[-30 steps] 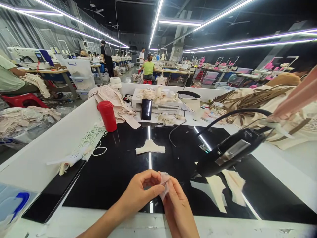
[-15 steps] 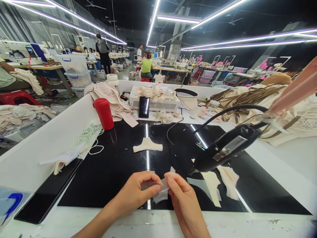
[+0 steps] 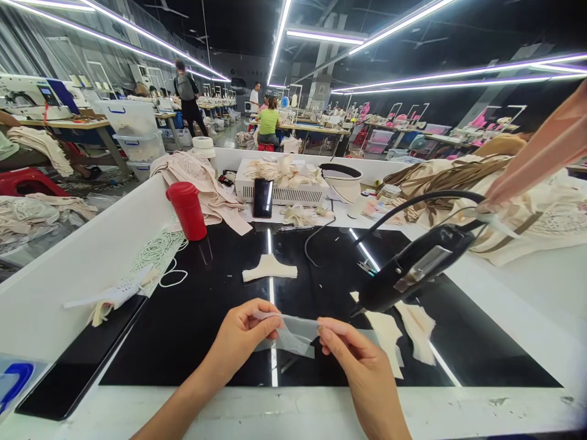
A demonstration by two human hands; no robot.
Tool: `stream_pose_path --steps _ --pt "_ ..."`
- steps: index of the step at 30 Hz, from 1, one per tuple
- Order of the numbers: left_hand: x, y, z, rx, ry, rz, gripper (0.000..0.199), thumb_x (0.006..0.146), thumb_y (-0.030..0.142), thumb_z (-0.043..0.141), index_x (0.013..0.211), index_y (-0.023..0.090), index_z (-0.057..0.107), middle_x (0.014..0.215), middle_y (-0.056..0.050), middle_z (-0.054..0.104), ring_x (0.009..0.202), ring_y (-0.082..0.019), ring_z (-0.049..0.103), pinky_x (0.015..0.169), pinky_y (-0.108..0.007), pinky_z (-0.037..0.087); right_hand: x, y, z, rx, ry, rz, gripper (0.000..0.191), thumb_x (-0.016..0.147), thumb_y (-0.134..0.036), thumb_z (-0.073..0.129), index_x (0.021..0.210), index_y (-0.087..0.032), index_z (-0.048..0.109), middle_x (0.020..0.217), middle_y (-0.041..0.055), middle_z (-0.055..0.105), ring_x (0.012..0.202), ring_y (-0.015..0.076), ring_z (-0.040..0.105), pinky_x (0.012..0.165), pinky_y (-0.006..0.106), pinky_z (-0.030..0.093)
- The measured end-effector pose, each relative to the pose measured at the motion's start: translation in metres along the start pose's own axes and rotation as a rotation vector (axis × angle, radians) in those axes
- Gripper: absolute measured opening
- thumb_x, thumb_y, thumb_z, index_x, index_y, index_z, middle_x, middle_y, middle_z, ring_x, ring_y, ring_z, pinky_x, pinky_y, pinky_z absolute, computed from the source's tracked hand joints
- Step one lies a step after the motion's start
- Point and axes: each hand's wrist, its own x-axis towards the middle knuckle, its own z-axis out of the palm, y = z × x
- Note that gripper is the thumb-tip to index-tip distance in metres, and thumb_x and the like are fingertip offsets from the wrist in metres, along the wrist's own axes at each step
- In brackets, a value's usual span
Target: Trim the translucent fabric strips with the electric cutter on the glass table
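A thin, see-through whitish piece of material (image 3: pixel 298 336) is stretched between my two hands, low over the glossy black board (image 3: pixel 192 324). My left hand (image 3: pixel 245 333) pinches its left end between thumb and fingers. At the other end, my right hand (image 3: pixel 351 348) pinches its upper right corner. Beyond them lies a cream cut fabric piece (image 3: pixel 269 267), shaped with a wide base. To the right of my right hand, more cream pieces (image 3: pixel 386 336) rest on the board, partly under the nozzle of a hanging black hot-air tool (image 3: pixel 408 269).
A red lidded cup (image 3: pixel 188 211) stands at the board's far left, near pale green cord (image 3: pixel 158 250). A phone (image 3: pixel 263 198) leans against a white box (image 3: pixel 293 190) heaped with fabric scraps. The tool's black cable (image 3: pixel 413 208) arcs at right. Fabric with brown straps (image 3: pixel 440 177) is piled beyond.
My hands have moved apart, drawing the see-through piece out wide between them. The view has shifted slightly to the right.
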Motion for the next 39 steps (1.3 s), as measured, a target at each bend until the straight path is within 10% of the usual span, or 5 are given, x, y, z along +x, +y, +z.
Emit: stream_pose_path --steps 26,39 --pt "0.0 0.004 -0.001 -0.115 0.087 -0.044 0.03 0.076 0.044 0.08 0.077 0.017 0.065 0.073 0.002 0.061 0.07 -0.012 0.059 0.069 -0.023 0.053 -0.009 -0.014 0.005 0.043 0.13 -0.032 0.035 0.071 -0.054 0.08 0.083 -0.021 0.079 0.078 0.0047 0.075 0.073 0.0216 0.07 0.071 0.03 0.061" --pt "0.002 -0.002 -0.005 -0.26 -0.043 -0.164 0.04 0.077 0.049 0.081 0.075 0.017 0.057 0.064 0.005 0.051 0.058 -0.007 0.046 0.057 -0.017 0.045 -0.006 -0.014 0.003 0.4 -0.12 0.191 0.035 0.074 -0.049 0.083 0.074 -0.017 0.068 0.076 0.0013 0.062 0.063 0.0094 0.05 0.054 0.017 0.044"
